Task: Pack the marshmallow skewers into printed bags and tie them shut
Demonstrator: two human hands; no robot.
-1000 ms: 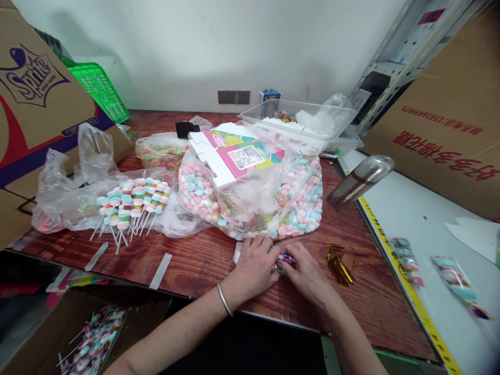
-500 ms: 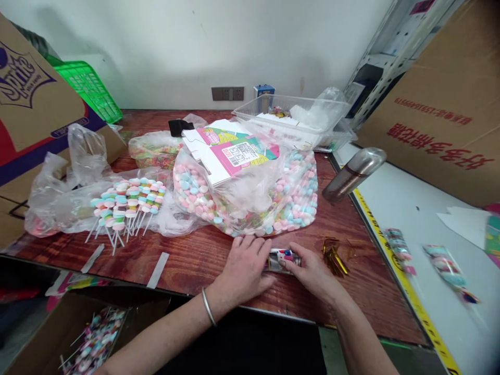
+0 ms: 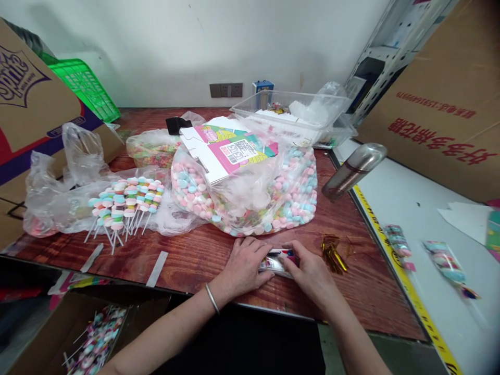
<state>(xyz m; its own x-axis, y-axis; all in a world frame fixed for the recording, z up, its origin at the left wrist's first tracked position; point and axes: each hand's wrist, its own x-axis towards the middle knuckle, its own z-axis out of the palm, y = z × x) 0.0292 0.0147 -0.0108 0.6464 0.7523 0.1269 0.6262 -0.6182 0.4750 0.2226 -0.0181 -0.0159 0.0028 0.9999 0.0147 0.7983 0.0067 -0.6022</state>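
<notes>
At the table's front edge, both hands meet over a small stack of clear, printed plastic packets (image 3: 276,264). My left hand (image 3: 248,260) presses on the stack's left end, fingers together. The right end is held by my right hand (image 3: 310,268), thumb toward the front and fingers behind. Much of the stack is hidden under the hands. Gold twist ties (image 3: 333,255) lie just right of my right hand. Behind the hands sits a big clear bag of pink, blue and white candies (image 3: 295,192). To the left, marshmallow sticks (image 3: 127,200) lie in a group on plastic.
A metal flask (image 3: 354,173) stands at the right. Printed cards (image 3: 230,151) rest on the candy bag, before a clear plastic tray (image 3: 332,122). Wrapped sweets (image 3: 445,263) lie on the white side table. A carton (image 3: 50,333) of candy sticks is below left; another carton (image 3: 437,130) stands right.
My right hand's fingers have shifted slightly on the packets, and more of their clear part shows between the hands. The camera view has moved slightly; other things stay put.
</notes>
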